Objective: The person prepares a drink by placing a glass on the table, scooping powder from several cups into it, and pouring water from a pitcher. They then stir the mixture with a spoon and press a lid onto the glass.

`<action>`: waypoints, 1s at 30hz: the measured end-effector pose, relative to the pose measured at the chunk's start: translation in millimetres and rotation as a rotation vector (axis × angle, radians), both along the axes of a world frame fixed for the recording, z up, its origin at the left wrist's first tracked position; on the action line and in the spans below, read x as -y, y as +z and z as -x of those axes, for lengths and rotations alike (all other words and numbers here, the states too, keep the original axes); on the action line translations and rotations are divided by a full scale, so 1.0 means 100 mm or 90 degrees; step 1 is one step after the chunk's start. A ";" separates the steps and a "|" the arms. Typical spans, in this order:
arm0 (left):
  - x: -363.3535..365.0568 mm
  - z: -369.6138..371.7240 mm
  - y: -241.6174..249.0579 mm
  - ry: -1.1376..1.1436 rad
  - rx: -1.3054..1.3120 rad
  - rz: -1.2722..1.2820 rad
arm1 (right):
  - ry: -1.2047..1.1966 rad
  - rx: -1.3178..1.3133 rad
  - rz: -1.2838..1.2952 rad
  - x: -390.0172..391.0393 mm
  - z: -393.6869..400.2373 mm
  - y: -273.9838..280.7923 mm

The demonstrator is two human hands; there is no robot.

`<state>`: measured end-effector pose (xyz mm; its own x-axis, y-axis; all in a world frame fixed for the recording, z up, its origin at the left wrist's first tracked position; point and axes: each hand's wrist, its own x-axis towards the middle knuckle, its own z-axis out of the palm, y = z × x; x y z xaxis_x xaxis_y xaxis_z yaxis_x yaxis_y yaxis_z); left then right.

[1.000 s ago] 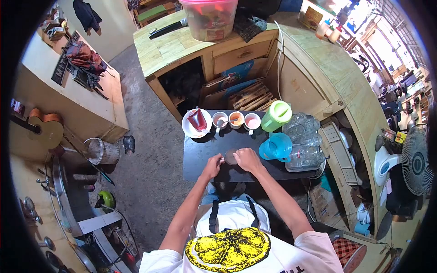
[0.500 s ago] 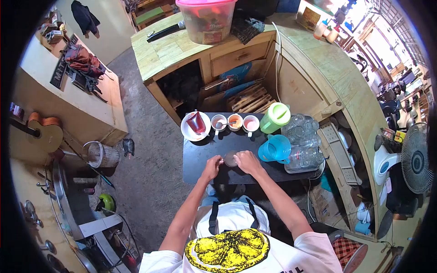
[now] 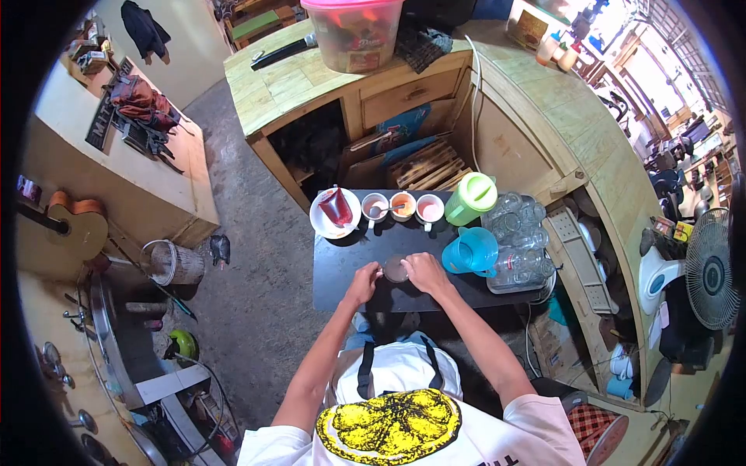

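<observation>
A small round, brownish see-through thing (image 3: 395, 269) is between my hands over the front of the dark table (image 3: 334, 272); its exact kind is hard to make out. My left hand (image 3: 364, 284) pinches its left side, fingers closed. From the right, my right hand (image 3: 424, 273) is closed on its other edge. Behind them stand several white cups in a row, one cup (image 3: 429, 208) at the right end, with spoons in two of them. A white bowl (image 3: 318, 221) holds a red packet (image 3: 336, 208). Just right of my right hand is a blue pitcher (image 3: 469, 250).
A green lidded pitcher (image 3: 471, 199) stands behind the blue one. Several clear glass jars or mugs (image 3: 513, 264) crowd a tray at the table's right end. Beyond the table is a wooden counter (image 3: 272, 101) carrying a pink-lidded tub (image 3: 357, 39). A fan (image 3: 705, 268) stands far right.
The view has shifted very slightly. Both hands stay on the round thing in nearly the same place.
</observation>
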<state>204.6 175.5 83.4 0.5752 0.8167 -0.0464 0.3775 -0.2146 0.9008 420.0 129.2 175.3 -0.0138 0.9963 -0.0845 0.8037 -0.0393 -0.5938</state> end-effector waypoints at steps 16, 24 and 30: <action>-0.01 -0.02 0.00 0.003 0.016 0.033 | 0.024 0.012 0.009 -0.02 0.00 0.04; -0.01 -0.04 0.08 0.020 -0.026 0.043 | 0.017 0.071 0.010 0.00 -0.08 -0.01; -0.01 -0.03 0.07 0.021 -0.007 -0.001 | 0.053 0.031 0.040 0.01 -0.01 0.12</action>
<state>207.6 176.3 90.4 0.5475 0.8353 -0.0504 0.3939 -0.2041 0.8962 421.0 128.1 187.3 -0.0912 0.9845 -0.1498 0.8339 -0.0067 -0.5519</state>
